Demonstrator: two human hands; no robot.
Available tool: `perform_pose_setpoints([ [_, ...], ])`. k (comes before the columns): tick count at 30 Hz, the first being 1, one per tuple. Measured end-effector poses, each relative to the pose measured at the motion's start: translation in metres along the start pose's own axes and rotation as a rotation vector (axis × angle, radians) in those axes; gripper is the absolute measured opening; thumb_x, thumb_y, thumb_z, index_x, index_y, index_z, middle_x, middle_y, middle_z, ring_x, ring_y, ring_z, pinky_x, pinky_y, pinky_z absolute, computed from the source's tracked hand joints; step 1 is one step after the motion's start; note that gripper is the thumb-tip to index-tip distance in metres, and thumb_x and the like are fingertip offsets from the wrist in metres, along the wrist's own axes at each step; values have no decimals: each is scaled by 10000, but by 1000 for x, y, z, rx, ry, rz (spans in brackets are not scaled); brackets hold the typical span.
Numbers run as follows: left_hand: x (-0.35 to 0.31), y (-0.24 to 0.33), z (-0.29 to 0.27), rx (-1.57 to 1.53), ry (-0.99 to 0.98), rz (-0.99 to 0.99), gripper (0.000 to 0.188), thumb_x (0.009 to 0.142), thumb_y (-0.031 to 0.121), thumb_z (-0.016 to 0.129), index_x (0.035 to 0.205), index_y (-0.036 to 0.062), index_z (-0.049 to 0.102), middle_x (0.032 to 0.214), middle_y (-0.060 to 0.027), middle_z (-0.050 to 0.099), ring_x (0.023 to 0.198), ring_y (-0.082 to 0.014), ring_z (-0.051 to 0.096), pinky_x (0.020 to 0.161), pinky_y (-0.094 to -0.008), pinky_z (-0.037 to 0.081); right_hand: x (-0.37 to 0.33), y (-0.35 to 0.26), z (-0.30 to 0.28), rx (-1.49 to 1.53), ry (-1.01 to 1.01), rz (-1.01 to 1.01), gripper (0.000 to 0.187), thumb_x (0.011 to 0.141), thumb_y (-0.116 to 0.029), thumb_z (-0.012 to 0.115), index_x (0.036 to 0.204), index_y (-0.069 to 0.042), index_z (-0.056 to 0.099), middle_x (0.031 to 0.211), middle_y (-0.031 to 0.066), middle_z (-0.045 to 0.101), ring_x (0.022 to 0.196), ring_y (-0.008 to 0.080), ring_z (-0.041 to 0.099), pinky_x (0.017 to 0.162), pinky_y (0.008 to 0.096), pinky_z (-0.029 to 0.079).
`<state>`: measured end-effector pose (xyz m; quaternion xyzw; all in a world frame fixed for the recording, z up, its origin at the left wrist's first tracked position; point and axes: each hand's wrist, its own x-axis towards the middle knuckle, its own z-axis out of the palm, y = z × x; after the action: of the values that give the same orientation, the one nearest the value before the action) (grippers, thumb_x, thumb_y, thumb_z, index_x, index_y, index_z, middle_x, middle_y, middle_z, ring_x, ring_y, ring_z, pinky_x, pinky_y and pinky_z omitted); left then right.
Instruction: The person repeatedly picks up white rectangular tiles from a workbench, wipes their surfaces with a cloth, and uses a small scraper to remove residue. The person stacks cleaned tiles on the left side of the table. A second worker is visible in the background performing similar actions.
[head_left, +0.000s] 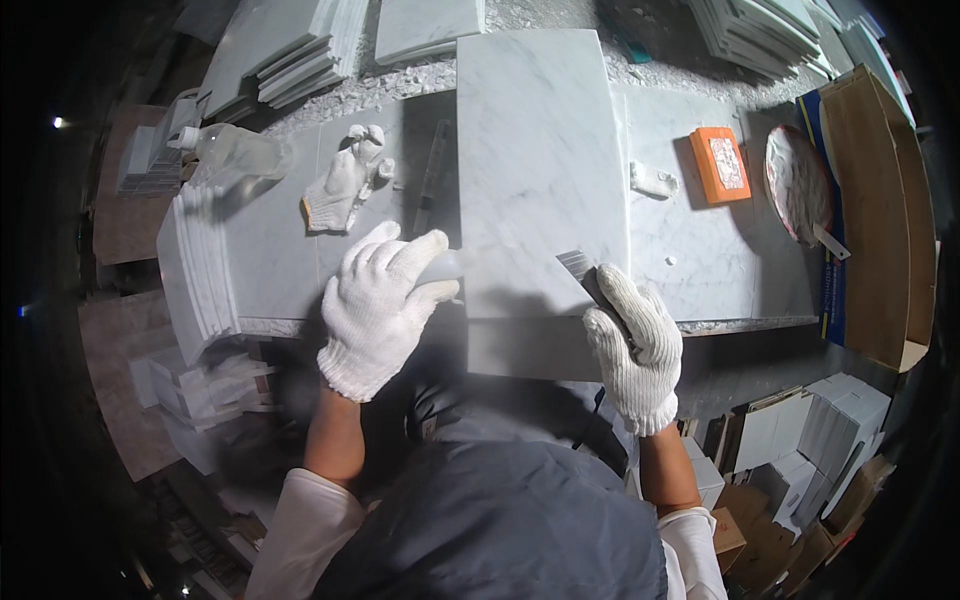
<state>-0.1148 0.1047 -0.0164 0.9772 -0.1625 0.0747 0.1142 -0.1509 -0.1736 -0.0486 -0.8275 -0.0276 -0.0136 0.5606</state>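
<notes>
A pale grey-veined marble slab lies lengthwise in front of me, its near end over the bench edge. My left hand, in a white knit glove, curls its fingers and thumb around a translucent rounded object at the slab's left edge. Most of that object is hidden, so I cannot tell its kind. On the other side, my gloved right hand grips a flat scraper. Its metal blade points to the upper left, over the slab's right part.
Left of the slab lie a spare glove, a clear plastic bottle and a long thin strip. Rightward are an orange box, a paste-smeared round dish and a cardboard box. Stacked slabs stand behind.
</notes>
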Motion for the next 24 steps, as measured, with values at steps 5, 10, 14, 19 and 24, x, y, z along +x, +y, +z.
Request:
perform_pose_setpoints([
  [5,8,5,-10,-24,-67,-3,465,804,316,816,1230,184,684,1050,-78,657,1062,-327,622,885,-440,514,3,-2,1,-47,10,-11,420,909,-111,765,1303,11,687,1184,169,745,1040,297,704,941,372,531],
  [10,14,11,-14,-18,-97,-18,435,790,298,815,1188,174,691,974,-67,637,981,-310,629,812,-439,515,4,-2,1,-42,13,-29,416,910,-111,763,1302,4,689,1161,169,750,1026,304,707,930,366,532],
  [14,17,14,-16,7,-68,10,419,788,295,814,1171,178,691,941,-56,623,950,-299,628,788,-436,511,4,-1,0,-83,-19,-5,416,910,-118,764,1303,-2,690,1164,167,751,1015,312,710,929,376,534],
  [19,17,18,-22,22,-217,-95,461,816,296,825,1235,149,703,1134,-115,682,1081,-349,633,910,-451,517,6,1,2,-118,3,-48,409,954,-279,716,1321,-101,687,1165,123,729,945,325,678,842,390,540],
  [24,22,21,-20,73,-76,25,403,799,305,807,1160,181,679,926,-47,619,939,-294,624,784,-438,509,5,0,-1,-84,-30,-35,425,910,-125,765,1312,-11,687,1192,165,745,1026,312,709,930,382,534],
])
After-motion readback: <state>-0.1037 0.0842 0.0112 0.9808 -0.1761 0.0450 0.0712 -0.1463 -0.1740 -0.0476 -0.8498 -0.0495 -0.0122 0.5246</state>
